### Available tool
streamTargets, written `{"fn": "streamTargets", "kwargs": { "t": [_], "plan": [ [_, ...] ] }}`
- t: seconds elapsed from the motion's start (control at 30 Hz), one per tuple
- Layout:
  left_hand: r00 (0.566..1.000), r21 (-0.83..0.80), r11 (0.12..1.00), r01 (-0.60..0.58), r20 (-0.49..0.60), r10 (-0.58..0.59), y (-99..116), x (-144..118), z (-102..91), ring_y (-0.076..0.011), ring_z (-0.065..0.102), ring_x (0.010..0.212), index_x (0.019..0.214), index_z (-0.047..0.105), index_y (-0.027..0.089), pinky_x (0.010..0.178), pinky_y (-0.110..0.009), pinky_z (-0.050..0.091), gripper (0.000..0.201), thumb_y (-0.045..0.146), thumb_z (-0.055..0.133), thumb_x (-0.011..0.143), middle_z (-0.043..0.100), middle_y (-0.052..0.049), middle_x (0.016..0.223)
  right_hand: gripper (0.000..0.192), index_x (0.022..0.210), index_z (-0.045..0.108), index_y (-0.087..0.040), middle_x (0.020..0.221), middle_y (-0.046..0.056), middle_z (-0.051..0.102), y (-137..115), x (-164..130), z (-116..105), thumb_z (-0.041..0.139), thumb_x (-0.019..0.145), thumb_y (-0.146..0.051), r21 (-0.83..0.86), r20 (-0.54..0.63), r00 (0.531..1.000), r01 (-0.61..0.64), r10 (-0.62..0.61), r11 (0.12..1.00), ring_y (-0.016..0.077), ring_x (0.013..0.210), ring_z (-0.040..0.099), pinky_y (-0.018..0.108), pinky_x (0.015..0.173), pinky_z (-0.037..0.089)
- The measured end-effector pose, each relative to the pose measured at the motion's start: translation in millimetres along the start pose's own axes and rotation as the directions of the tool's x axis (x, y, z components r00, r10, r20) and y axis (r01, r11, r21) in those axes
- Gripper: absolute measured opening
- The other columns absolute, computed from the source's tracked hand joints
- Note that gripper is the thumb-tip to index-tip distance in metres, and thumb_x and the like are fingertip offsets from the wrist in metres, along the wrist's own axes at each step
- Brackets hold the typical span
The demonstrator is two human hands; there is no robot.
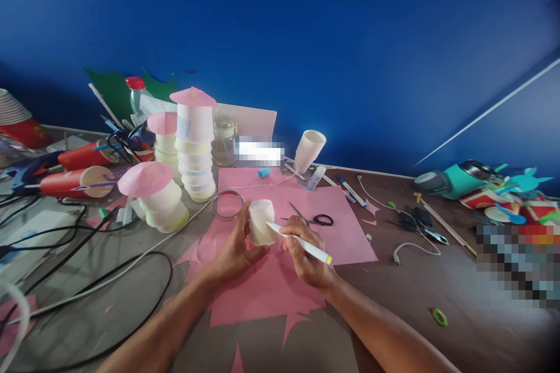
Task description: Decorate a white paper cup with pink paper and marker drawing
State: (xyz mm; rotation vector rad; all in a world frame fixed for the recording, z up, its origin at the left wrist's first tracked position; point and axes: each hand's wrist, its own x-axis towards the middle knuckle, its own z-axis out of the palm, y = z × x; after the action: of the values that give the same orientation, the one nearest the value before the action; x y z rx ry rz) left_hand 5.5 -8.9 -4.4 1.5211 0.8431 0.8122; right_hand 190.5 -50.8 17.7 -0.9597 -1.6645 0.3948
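My left hand (234,250) holds a small white paper cup (261,222) upside down just above a sheet of pink paper (280,245). In my right hand (306,256) is a white marker with a yellow end (301,242), and its tip touches the cup's side. Black-handled scissors (315,220) lie on the pink paper just beyond my right hand.
Towers of stacked white cups with pink cone tops (195,140) stand at the back left, next to red cups (74,182) and black cables (87,256). A clear ring (226,204), a stack of white cups (310,150), pens, a teal tape dispenser (455,180) and coloured scraps lie around.
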Motion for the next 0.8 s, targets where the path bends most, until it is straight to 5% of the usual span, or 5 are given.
{"fn": "streamTargets", "kwargs": {
  "t": [0.6,0.8],
  "plan": [
    [1.000,0.015,1.000,-0.011,-0.017,0.011,-2.2,0.2,0.3,-0.0313,0.040,0.141,0.156,-0.005,0.029,0.114,-0.050,0.037,0.107,0.033,0.070,0.081,0.039,-0.016,0.153,0.014,0.097,0.059,-0.025,0.066,0.000,0.060,-1.8,-1.8,0.4,0.046,0.094,-0.019,-0.041,-0.026,1.000,0.000,-0.001,0.999,0.0205,0.068,0.058,0.043,0.076,0.047],
    [1.000,-0.094,0.995,0.024,0.013,-0.023,-6.3,-0.5,1.2,-0.0318,0.041,0.141,0.156,-0.006,0.029,0.112,-0.047,0.040,0.108,0.036,0.070,0.081,0.029,-0.017,0.159,0.016,0.099,0.057,-0.024,0.065,-0.001,0.056,-0.7,-2.8,-0.1,0.043,0.096,-0.018,-0.053,0.001,1.000,0.014,-0.014,0.998,0.0205,0.070,0.056,0.043,0.077,0.047]
  ]
}}
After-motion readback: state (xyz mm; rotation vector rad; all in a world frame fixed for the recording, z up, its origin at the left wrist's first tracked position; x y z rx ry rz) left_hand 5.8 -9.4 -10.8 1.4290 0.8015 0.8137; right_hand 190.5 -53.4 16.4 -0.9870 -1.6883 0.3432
